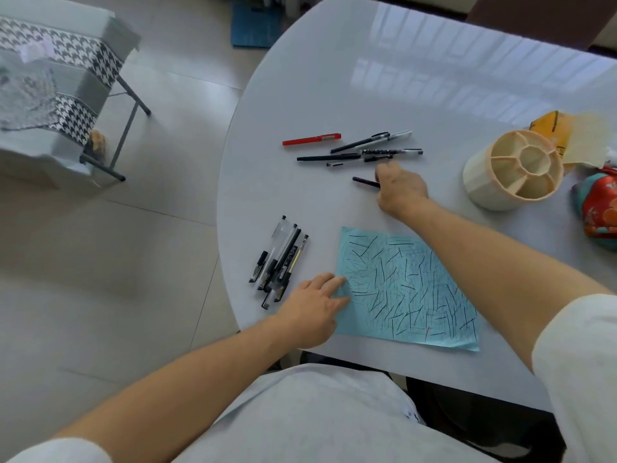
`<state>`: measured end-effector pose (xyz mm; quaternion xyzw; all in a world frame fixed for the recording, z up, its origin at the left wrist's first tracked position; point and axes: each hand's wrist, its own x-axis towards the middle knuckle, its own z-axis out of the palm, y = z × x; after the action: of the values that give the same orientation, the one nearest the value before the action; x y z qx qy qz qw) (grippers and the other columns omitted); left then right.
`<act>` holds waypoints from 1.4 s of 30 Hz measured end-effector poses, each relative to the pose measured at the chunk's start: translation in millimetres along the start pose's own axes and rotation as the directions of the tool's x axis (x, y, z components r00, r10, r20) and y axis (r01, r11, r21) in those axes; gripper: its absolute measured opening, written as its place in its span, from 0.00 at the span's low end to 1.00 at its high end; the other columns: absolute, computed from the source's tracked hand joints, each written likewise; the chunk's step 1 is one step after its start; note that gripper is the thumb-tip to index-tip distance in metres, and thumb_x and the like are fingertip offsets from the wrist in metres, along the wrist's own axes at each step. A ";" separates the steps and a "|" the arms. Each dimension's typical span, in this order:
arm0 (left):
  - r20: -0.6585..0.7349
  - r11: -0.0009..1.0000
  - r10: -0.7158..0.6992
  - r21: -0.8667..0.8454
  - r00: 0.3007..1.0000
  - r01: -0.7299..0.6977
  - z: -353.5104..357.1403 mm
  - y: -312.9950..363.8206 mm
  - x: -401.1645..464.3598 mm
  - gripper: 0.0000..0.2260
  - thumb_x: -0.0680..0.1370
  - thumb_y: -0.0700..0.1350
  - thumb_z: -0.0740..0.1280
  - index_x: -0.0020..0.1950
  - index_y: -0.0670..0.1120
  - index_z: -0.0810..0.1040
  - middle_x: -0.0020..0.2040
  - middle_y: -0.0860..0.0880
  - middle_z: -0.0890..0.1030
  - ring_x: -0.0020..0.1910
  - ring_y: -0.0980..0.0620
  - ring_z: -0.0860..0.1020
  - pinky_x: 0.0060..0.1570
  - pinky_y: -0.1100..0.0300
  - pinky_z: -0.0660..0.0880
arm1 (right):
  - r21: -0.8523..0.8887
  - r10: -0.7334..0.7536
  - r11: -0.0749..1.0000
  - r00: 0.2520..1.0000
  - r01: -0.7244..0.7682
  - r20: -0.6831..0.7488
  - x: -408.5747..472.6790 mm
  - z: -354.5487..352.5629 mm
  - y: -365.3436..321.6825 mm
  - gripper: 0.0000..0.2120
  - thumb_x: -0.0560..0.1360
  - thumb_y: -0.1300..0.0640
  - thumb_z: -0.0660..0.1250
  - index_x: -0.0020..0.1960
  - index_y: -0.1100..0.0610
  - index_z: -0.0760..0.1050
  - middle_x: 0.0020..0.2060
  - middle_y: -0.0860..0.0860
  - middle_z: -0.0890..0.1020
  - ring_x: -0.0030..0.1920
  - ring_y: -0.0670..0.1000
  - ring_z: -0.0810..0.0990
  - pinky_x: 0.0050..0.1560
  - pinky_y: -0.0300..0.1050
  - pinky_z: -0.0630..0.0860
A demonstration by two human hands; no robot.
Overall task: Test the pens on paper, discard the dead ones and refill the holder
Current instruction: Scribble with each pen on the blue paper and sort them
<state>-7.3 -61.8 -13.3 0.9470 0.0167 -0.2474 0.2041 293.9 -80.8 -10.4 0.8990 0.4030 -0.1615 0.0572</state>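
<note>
Blue paper (405, 289) pinned under flat left hand (312, 309), right hand (400, 188) outstretched, grip around black pen (365, 182)

One view only — head cam, wide-angle, worn by the person, looking fwd and steeply down. Close in: torso and both forearms fill the bottom, the surface (334, 95) spreads across centre and right. Edges bend w/ lens distortion. Floor (117, 262) and a bench (60, 78) show at left — no 2nd view to overlap with.
</note>
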 end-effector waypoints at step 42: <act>-0.237 0.986 0.030 -0.152 0.971 -0.068 36.9 11.6 -28.3 0.09 0.80 0.51 0.64 0.52 0.49 0.80 0.65 0.54 0.79 0.70 0.55 0.71 0.64 0.55 0.73 | 0.906 0.286 0.421 0.954 -0.037 -0.094 -250.6 100.9 -40.9 0.04 0.75 0.58 0.73 0.47 0.50 0.85 0.38 0.42 0.86 0.38 0.42 0.84 0.46 0.41 0.82</act>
<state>-47.6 -85.0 -24.7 0.9504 0.0370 -0.1267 0.2816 82.8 -253.9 -19.9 0.8386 0.1707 -0.2368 -0.4599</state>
